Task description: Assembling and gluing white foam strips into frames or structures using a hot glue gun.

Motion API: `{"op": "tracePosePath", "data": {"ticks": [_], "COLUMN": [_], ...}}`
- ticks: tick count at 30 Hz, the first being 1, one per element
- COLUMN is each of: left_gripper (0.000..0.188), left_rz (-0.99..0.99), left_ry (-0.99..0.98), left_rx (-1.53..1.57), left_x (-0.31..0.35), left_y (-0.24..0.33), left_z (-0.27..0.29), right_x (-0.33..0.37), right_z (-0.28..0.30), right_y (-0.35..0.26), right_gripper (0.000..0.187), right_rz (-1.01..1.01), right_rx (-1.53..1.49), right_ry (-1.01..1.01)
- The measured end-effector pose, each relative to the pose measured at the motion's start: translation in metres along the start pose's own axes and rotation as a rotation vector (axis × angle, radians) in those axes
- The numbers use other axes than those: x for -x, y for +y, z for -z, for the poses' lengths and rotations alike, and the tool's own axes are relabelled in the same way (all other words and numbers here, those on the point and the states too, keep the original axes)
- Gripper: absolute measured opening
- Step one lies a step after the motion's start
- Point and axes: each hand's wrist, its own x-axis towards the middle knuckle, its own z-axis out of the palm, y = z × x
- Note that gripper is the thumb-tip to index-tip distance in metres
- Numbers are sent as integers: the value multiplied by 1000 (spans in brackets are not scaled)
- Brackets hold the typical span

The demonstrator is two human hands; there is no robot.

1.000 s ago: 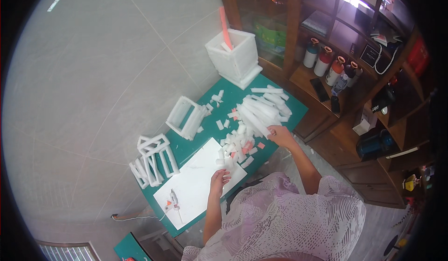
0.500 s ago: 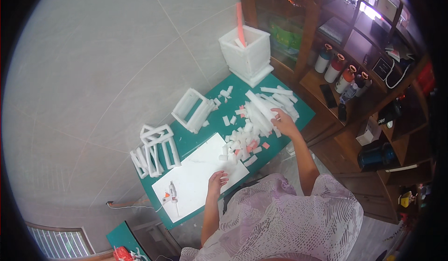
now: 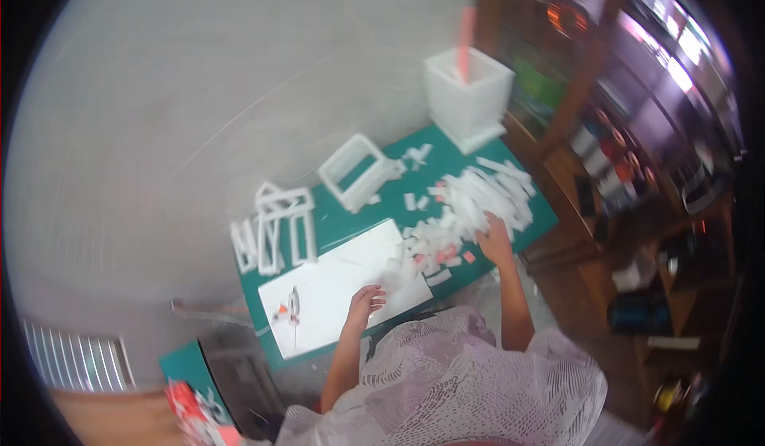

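At the left, on the near side, is a barred window (image 3: 76,357). Next comes a second green desk (image 3: 182,362) with a red bag (image 3: 185,406) and white scraps at its near end.

Then the main green desk (image 3: 335,227) begins. At its far left lie several slim white frames (image 3: 311,243), overlapping. Nearer, a glue gun (image 3: 294,306) lies on the left part of a large white board (image 3: 335,286). The person's left hand (image 3: 366,302) is at the board's near edge, its fingers loosely curled and a little apart, with nothing visible in them; whether it touches the board is unclear. Beyond the board, a white box frame (image 3: 370,187) rests tilted.

Right of the board is a heap of small white and pink chunks (image 3: 430,239). At the far edge stands a tall white box (image 3: 466,103), with a pink strip (image 3: 465,47) rising out of it. Nearer and to the right, white strips (image 3: 482,191) lie piled. The right hand (image 3: 496,243) reaches to the pile's near side, fingers slightly spread and bent; blur hides whether they grip a strip. A brown cabinet (image 3: 586,71) with blurred bottles fills the right side.
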Motion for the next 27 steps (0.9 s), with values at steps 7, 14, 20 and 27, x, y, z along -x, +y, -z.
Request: {"op": "tracePosePath", "data": {"ticks": [7, 14, 20, 27], "left_gripper": [27, 27, 26, 29], "left_rz": [-84, -140, -191, -447], "left_ry": [10, 201, 195, 315], "left_rx": [6, 53, -220, -644], "left_x": [-11, 3, -10, -61], "left_y": [28, 48, 57, 37], "left_z": [43, 129, 196, 279], "right_x": [10, 14, 37, 84], "right_z": [-8, -26, -58, -113], "right_y": [-16, -75, -109, -108], "right_gripper": [54, 58, 57, 60], "right_rz": [-35, -127, -146, 152], "right_rx": [59, 34, 3, 126], "right_ry": [-199, -269, -308, -311]}}
